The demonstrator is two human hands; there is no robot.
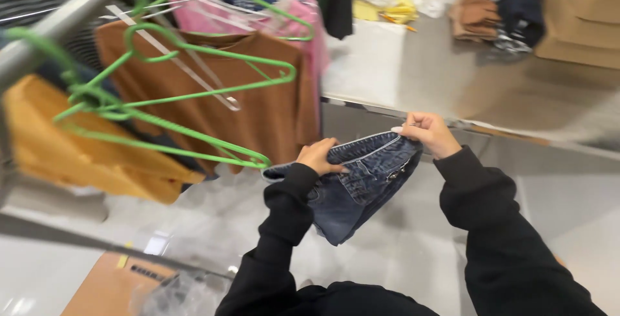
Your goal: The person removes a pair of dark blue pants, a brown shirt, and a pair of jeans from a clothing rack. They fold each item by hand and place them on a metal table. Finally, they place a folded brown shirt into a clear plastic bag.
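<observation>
**Pale floor, garment rail: denim held at the waistband**

Pale glossy floor, clothes rail [58, 25] at ten o'clock. Left hand [318, 156] and right hand [428, 133] each pinch the waistband of blue denim shorts [361, 183], stretched between them at centre. Green hangers [194, 96] hang at nine o'clock.

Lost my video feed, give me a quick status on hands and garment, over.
Left hand and right hand both grip the denim shorts at the waistband, held up. Green hangers close to the left, not touching.
</observation>
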